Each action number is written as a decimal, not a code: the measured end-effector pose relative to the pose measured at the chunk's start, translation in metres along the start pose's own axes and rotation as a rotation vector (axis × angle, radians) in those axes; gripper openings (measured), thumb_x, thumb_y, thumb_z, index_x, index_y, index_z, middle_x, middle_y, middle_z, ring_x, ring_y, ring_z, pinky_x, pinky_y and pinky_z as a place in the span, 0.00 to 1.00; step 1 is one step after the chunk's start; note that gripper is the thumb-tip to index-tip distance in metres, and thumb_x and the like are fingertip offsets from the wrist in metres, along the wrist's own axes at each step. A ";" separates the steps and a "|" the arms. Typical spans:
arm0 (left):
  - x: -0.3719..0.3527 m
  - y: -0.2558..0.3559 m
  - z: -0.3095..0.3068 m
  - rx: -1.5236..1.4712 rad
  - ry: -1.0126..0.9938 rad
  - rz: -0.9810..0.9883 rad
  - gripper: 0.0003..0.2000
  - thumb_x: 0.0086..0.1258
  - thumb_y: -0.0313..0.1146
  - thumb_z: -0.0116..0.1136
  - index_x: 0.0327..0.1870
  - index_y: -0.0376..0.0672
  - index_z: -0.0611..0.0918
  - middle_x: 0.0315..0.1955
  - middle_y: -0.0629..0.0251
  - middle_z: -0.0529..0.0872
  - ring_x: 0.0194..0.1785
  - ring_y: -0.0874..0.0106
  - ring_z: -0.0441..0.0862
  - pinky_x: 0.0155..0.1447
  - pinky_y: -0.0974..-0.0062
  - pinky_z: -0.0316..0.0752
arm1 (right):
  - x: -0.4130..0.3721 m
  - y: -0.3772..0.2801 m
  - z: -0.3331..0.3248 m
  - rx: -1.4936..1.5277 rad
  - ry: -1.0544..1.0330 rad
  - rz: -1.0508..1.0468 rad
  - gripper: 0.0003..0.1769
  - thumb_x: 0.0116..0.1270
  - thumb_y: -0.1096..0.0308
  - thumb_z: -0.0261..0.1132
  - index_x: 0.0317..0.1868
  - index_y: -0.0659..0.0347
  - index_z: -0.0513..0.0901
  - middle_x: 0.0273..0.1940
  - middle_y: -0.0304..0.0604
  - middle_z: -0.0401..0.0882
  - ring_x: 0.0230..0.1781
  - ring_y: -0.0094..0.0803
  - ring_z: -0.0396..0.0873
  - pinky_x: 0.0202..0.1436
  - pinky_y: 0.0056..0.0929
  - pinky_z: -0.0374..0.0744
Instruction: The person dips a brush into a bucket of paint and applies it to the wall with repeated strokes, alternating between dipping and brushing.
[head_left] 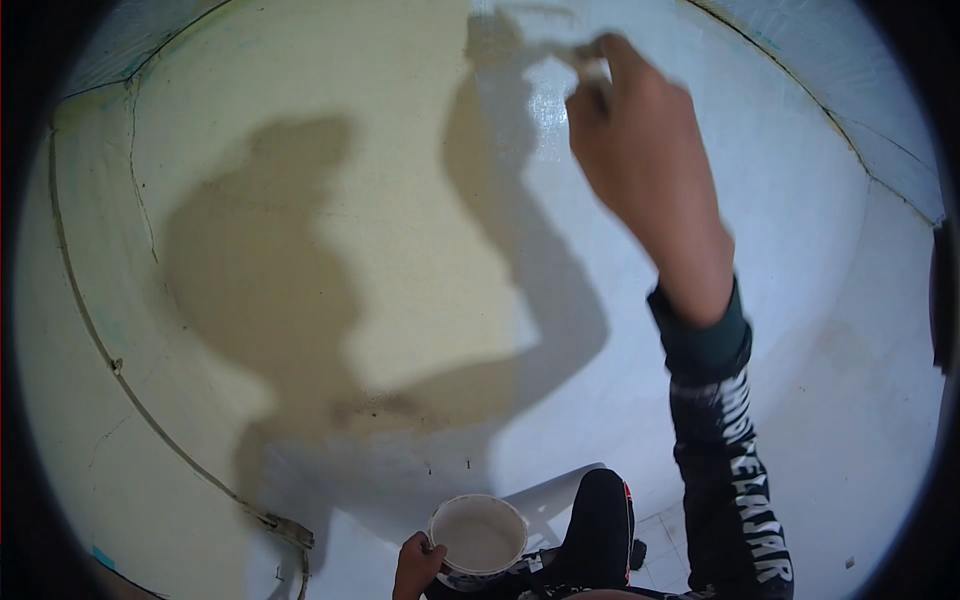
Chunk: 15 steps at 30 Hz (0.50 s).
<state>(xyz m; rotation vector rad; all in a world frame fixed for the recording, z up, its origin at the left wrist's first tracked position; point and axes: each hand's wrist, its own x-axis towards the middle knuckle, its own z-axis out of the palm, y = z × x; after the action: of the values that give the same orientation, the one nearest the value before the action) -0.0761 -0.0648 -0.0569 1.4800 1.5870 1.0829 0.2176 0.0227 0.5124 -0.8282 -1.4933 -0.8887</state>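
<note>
My right hand (640, 150) is raised before the wall at the upper right, its fingers closed round the handle of a paint roller (555, 47). The roller's far end is blurred near the top edge. Just below it, a wet patch of white paint (546, 110) shines on the wall. Low in the view, my left hand (417, 567) grips the side of a round white paint bucket (478, 535) at its rim. The inside of the bucket looks whitish.
The wall is yellowish on the left (400, 200) and white on the right. A cable (75, 280) runs down the left side to a box-like end (290, 530). Two nails (468, 464) stick out above the bucket. My dark-clothed knee (598, 525) is beside it.
</note>
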 end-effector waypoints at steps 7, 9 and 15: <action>0.002 0.032 -0.013 -0.061 -0.045 -0.144 0.13 0.66 0.30 0.62 0.28 0.38 0.69 0.21 0.61 0.74 0.24 0.68 0.80 0.26 0.66 0.77 | 0.046 0.006 0.009 -0.100 -0.230 0.006 0.11 0.67 0.78 0.59 0.44 0.81 0.79 0.33 0.73 0.83 0.37 0.62 0.86 0.41 0.48 0.84; 0.004 0.021 -0.012 -0.190 -0.107 -0.288 0.13 0.64 0.27 0.63 0.27 0.37 0.69 0.20 0.55 0.81 0.23 0.62 0.88 0.22 0.66 0.82 | 0.020 0.026 0.026 -0.089 -0.117 -0.158 0.07 0.65 0.76 0.63 0.39 0.73 0.77 0.30 0.69 0.80 0.35 0.66 0.82 0.39 0.56 0.81; 0.004 0.048 -0.019 -0.207 -0.133 -0.318 0.12 0.64 0.26 0.63 0.27 0.37 0.69 0.20 0.55 0.81 0.23 0.62 0.88 0.24 0.66 0.85 | -0.058 -0.008 -0.016 0.022 -0.535 0.211 0.05 0.67 0.77 0.61 0.39 0.72 0.75 0.27 0.67 0.80 0.33 0.67 0.82 0.40 0.56 0.81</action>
<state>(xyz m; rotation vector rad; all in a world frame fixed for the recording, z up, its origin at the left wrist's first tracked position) -0.0741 -0.0628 -0.0057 1.0954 1.5049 0.9142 0.2239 0.0041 0.4550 -1.2475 -1.8235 -0.5093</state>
